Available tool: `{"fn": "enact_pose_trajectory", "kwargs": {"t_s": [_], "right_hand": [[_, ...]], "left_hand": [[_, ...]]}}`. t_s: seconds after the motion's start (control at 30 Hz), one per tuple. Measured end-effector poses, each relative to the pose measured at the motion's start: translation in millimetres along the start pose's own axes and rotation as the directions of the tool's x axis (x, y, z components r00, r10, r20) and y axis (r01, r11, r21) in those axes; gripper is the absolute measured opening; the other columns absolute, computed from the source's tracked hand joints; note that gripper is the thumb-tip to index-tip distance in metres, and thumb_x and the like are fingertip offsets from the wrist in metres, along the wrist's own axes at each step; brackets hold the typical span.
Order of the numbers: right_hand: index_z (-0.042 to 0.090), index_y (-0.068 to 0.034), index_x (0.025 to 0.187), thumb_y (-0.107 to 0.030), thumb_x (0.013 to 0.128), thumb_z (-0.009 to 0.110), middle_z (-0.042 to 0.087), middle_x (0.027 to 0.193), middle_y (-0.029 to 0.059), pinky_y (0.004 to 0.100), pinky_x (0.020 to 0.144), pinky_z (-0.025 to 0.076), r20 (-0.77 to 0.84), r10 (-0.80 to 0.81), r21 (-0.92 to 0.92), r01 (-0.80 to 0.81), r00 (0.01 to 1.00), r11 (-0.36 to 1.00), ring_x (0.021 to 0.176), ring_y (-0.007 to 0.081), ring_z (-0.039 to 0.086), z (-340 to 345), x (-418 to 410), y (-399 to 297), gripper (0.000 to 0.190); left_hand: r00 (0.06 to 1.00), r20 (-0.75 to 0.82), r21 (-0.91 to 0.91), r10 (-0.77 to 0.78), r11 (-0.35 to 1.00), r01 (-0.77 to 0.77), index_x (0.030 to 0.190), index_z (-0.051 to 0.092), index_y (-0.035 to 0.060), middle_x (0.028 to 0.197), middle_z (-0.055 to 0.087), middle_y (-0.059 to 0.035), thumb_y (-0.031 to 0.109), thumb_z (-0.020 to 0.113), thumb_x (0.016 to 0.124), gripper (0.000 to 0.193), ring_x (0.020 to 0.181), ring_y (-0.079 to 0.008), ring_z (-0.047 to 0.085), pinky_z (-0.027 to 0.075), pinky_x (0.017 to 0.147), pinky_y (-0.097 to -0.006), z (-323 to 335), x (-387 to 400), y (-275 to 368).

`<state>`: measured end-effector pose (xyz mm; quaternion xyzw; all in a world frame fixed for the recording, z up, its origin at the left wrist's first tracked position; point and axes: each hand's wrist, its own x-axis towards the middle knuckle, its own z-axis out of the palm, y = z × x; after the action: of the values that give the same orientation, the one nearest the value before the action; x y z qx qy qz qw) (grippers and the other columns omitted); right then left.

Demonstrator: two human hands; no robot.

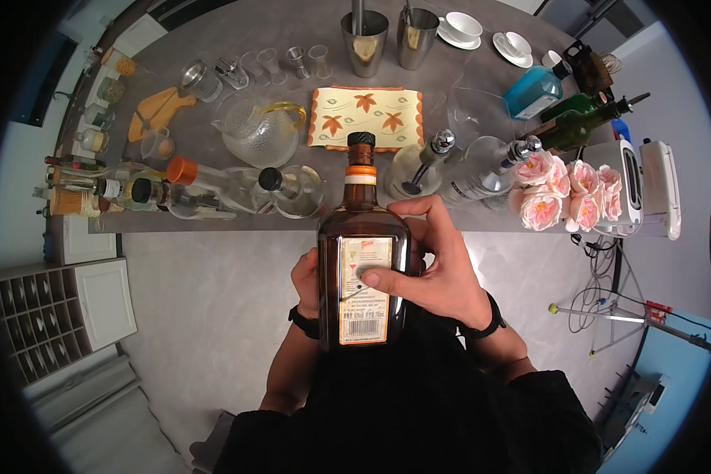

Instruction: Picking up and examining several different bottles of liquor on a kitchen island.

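Observation:
A brown glass liquor bottle (362, 231) stands upright in front of my body, its black cap on and its printed back label facing me. My right hand (435, 266) grips the bottle's right side, with the thumb lying across the label. Behind the left side, my left hand (306, 284) holds the bottle too, its fingers mostly hidden. Just beyond the cap lies a cream rectangular tray with leaf patterns (349, 127). Clear bottles with metal pourers (415, 169) are to its right, and a clear round bottle with a black cap (296, 192) is to its left.
A glass pitcher (258, 133), a wooden board (154, 112) and small measuring glasses (271, 65) occupy the counter's left. Metal shaker tins (364, 53) stand at the back. Rightward are white cups (463, 26), a blue bottle (530, 92), pink flowers (542, 189) and a toaster (619, 178).

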<state>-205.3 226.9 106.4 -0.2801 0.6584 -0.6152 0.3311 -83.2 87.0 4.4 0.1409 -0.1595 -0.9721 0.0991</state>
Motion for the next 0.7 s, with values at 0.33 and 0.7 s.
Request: {"fn": "enact_pose_trajectory", "kwargs": {"t_s": [0.33, 0.7], "right_hand": [[0.04, -0.003, 0.127, -0.018, 0.079, 0.087, 0.071, 0.107, 0.0135, 0.0204, 0.063, 0.045, 0.016, 0.02, -0.05, -0.02, 1.0, 0.999, 0.081, 0.0084, 0.066, 2, -5, -4, 0.069], [0.04, -0.001, 0.144, -0.035, 0.076, 0.087, 0.068, 0.092, 0.0112, 0.0294, 0.063, 0.051, 0.03, -0.103, -0.172, 0.106, 0.994, 0.979, 0.08, 0.0173, 0.065, 7, -12, 17, 0.088]], "left_hand": [[1.0, -0.012, 0.001, -0.004, 1.0, 0.004, 0.136, 0.05, -0.0019, 0.122, 0.062, -0.0214, 0.052, 0.044, 0.093, 0.069, 0.102, -0.0362, 0.065, 0.057, 0.084, -0.0462, -2, -4, -1], [0.999, 0.05, 0.196, -0.017, 0.981, 0.007, 0.155, 0.024, 0.0008, 0.151, 0.043, -0.0176, 0.044, 0.065, 0.086, 0.091, 0.137, -0.0309, 0.046, 0.038, 0.114, -0.0439, -14, -27, 22]]}}
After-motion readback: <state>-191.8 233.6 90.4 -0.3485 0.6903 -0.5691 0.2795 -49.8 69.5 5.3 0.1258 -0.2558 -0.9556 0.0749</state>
